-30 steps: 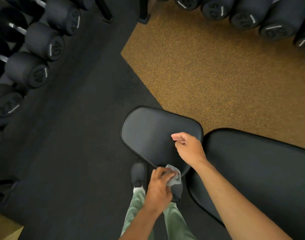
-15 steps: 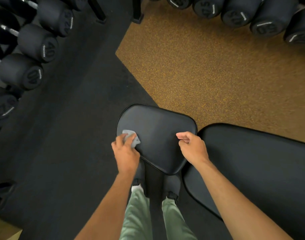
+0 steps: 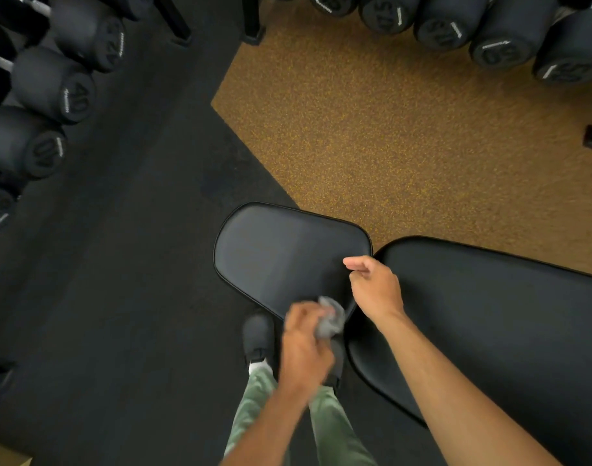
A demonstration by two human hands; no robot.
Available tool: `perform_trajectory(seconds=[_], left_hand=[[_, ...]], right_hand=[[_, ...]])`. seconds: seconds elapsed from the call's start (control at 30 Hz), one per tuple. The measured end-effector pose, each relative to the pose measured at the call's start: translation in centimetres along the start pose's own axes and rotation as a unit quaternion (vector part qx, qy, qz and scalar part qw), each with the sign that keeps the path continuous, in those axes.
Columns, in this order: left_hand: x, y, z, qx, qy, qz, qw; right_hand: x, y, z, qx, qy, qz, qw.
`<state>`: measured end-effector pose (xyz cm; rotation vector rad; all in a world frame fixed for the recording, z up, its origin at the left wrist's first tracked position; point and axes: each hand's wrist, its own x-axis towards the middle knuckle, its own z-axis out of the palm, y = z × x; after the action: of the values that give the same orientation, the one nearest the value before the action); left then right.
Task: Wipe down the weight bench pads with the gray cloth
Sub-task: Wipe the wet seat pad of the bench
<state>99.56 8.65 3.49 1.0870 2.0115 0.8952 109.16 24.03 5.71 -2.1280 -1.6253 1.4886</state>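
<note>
The black seat pad (image 3: 281,250) of the weight bench lies in the lower middle, with the longer back pad (image 3: 489,324) beside it on the right. My left hand (image 3: 304,344) grips the bunched gray cloth (image 3: 329,319) and presses it on the seat pad's near right corner. My right hand (image 3: 373,287) hovers over the gap between the two pads, fingers curled loosely, holding nothing. The left hand is blurred by motion.
Dumbbell racks (image 3: 52,92) line the left side and dumbbells (image 3: 496,38) run along the top right. The floor is black rubber (image 3: 102,280) on the left and brown speckled (image 3: 388,139) behind. My shoe (image 3: 259,334) and green trousers (image 3: 254,398) stand below the seat pad.
My left hand has swept the cloth from the seat pad's left side back to its near right corner. My right hand stays near the pad gap.
</note>
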Motion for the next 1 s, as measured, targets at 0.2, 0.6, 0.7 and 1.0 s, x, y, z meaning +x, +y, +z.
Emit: perform_trajectory(seconds=[0.2,0.6,0.7,1.0], left_hand=[[13.8,-4.5,-10.9,0.121,0.179,-0.081,0.973],[10.3,-2.2,1.0,0.237,-0.004,-0.019,0.971],[7.0,0.4,3.8,0.224,-0.063,0.003,0.973],[5.1,4.0,4.5,0.006,-0.095,-0.032,0.995]], right_hand=[[0.4,0.0,-0.8,0.028,0.05,0.025,0.998],[0.8,0.0,-1.3,0.021,0.063,0.024,0.997],[1.0,-0.1,-1.6,0.014,0.082,0.029,0.996],[1.6,-0.2,-2.2,0.023,0.108,0.03,0.993]])
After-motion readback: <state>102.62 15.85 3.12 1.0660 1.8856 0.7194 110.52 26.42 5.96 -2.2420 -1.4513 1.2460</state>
